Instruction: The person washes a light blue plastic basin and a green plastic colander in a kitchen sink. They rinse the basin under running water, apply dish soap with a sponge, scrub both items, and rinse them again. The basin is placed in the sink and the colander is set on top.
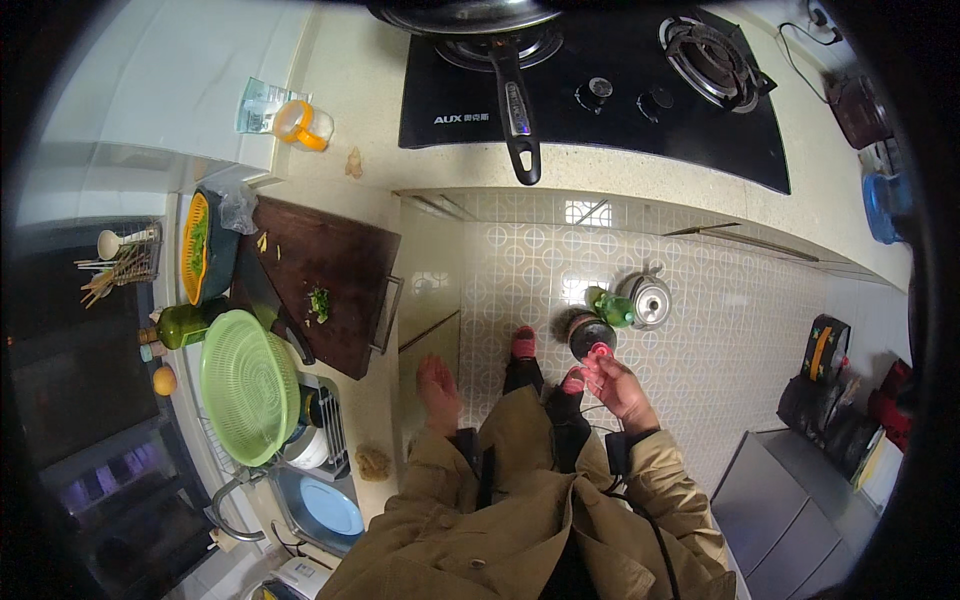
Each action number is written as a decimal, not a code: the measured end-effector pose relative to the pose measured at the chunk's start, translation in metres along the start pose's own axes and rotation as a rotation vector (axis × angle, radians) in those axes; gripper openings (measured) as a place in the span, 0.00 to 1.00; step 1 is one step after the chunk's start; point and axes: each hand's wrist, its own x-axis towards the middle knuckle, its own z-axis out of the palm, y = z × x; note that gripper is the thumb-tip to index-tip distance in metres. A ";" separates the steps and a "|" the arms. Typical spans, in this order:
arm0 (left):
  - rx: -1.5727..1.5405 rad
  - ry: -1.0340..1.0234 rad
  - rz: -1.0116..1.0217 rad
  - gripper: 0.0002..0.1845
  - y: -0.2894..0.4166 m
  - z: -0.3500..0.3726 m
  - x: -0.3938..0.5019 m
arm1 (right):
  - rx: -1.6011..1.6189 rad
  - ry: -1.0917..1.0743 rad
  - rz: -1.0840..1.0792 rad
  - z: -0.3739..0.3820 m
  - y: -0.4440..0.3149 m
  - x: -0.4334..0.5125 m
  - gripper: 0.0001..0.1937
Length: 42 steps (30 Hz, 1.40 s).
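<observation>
My right hand [619, 390] pinches a small red cap [600, 350] between thumb and fingers. Beyond it, a dark round container [589, 334] stands on the tiled floor; whether the cap touches it I cannot tell. A green plastic bottle [615, 308] and a lidded metal kettle [651, 301] stand beside that container. My left hand [440, 390], slightly blurred, holds nothing and hangs near the cabinet front, below the counter edge. On the counter to its left lies a dark cutting board [341, 247] with chopped greens [319, 304] and a knife [292, 334].
A lidded pan's black handle [517, 112] juts past the edge of the gas hob [465, 90]. A green colander [247, 386] sits by the sink, which contains a blue basin [330, 506]. An orange-lidded jar [304, 127] stands in the corner. Grey cabinets [780, 495] are at right.
</observation>
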 end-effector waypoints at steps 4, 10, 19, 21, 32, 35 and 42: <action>-0.523 -0.299 -0.018 0.21 0.022 0.018 0.036 | -0.010 0.009 -0.009 0.004 -0.004 0.001 0.12; -0.911 -0.318 -0.136 0.23 0.033 0.027 0.055 | -0.044 -0.046 0.009 0.005 -0.008 0.002 0.13; -0.967 -0.288 -0.160 0.25 0.037 0.025 0.061 | 0.004 0.003 0.033 -0.013 0.003 0.001 0.12; -0.901 -0.172 -0.103 0.25 0.038 0.021 0.073 | 0.018 -0.051 0.013 -0.019 0.005 0.002 0.12; -0.688 -0.562 -0.328 0.20 -0.027 0.072 -0.001 | 0.161 -0.005 0.010 -0.080 0.034 -0.014 0.12; -0.634 -0.753 -0.358 0.24 -0.080 0.121 -0.042 | 0.171 0.005 0.008 -0.091 0.030 -0.019 0.12; -0.456 -0.699 -0.589 0.33 -0.104 0.162 -0.042 | 0.133 0.024 -0.026 -0.079 0.009 -0.010 0.12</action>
